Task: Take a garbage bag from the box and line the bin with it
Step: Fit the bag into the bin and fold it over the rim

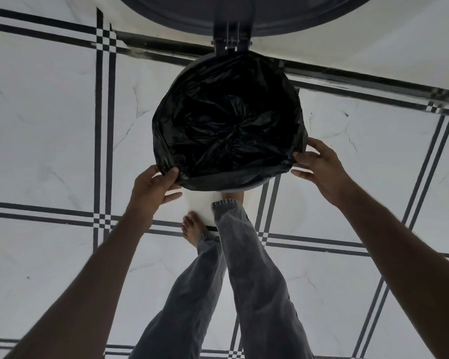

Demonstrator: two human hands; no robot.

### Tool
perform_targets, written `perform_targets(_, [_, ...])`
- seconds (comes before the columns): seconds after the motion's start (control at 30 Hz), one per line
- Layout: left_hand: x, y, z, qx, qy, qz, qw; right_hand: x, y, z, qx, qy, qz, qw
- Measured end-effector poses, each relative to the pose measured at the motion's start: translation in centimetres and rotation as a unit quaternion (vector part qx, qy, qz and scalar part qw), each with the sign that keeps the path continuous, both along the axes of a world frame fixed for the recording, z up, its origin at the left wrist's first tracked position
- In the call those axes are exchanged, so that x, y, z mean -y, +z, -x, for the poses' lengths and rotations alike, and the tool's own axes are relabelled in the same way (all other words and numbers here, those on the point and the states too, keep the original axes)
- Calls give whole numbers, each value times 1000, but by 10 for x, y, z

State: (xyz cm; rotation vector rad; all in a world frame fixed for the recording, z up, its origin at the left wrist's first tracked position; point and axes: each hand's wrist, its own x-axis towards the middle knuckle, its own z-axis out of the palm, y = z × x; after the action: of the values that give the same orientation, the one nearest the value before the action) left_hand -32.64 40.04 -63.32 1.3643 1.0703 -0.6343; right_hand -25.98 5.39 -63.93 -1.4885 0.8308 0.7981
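A black garbage bag (226, 125) lines the round bin, its edge folded over the rim all the way round. The bin's white wall (200, 206) shows just below the bag at the near side. The dark lid (244, 11) stands raised on its hinge at the far side. My left hand (153, 190) pinches the bag's edge at the near left of the rim. At the near right of the rim, my right hand (319, 167) rests against the bag's folded edge with the fingers spread. The box of bags is not in view.
White floor tiles with black stripe borders (104, 125) surround the bin. My two legs in grey jeans (244, 268) stand right before it, one bare foot (232, 196) under the bin's near edge. A dark skirting strip (373, 79) runs behind the bin.
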Motion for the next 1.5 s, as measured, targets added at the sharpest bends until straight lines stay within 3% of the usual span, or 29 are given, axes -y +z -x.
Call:
perform_targets(0.17, [-3, -2, 14, 36, -29, 80, 996, -2, -3, 2, -19, -40, -28, 999])
perform_targets(0.33, [-1, -2, 11, 59, -140, 29, 988, -1, -4, 6, 36, 12, -43, 998])
perform_targets(0.43, [-2, -11, 11, 68, -246, -96, 962, 0, -6, 6, 69, 125, 72, 987])
perform_targets(0.53, [-5, -22, 14, 53, -290, -209, 932, -4, -11, 7, 121, 197, 245, 941])
perform_targets(0.67, [1, -22, 0, 32, -221, -253, 941, -13, -17, -6, 112, 128, 309, 936])
perform_targets(0.8, [0, -23, -20, 13, -132, -207, 969, -22, -14, -33, 78, -50, 220, 971])
perform_targets(0.9, [-2, -15, -29, -44, -29, -92, 994, -21, -7, -50, 28, -129, 121, 984])
perform_targets(1.07, [-13, 4, -22, -31, 137, 99, 985, -11, 9, -56, 15, -144, 67, 987])
perform_targets(1.13, [-19, 4, -17, -20, 158, 57, 986, -11, 17, -57, 26, -74, 96, 992])
perform_targets(1.17, [-20, 4, -16, -2, 110, -42, 993, -13, 18, -59, 43, -31, 133, 990])
perform_targets(1.23, [-19, 5, -18, 66, -20, -269, 961, -18, 16, -64, 99, 13, 191, 976])
perform_targets(1.27, [-16, 8, -24, 120, -61, -329, 935, -22, 15, -68, 124, 17, 202, 971])
perform_targets(1.37, [-2, 18, -55, 250, -169, -356, 884, -35, 8, -84, 193, 39, 206, 959])
perform_targets(1.5, [20, 8, -89, 275, -415, -406, 767, -49, -6, -101, 265, 185, 285, 903])
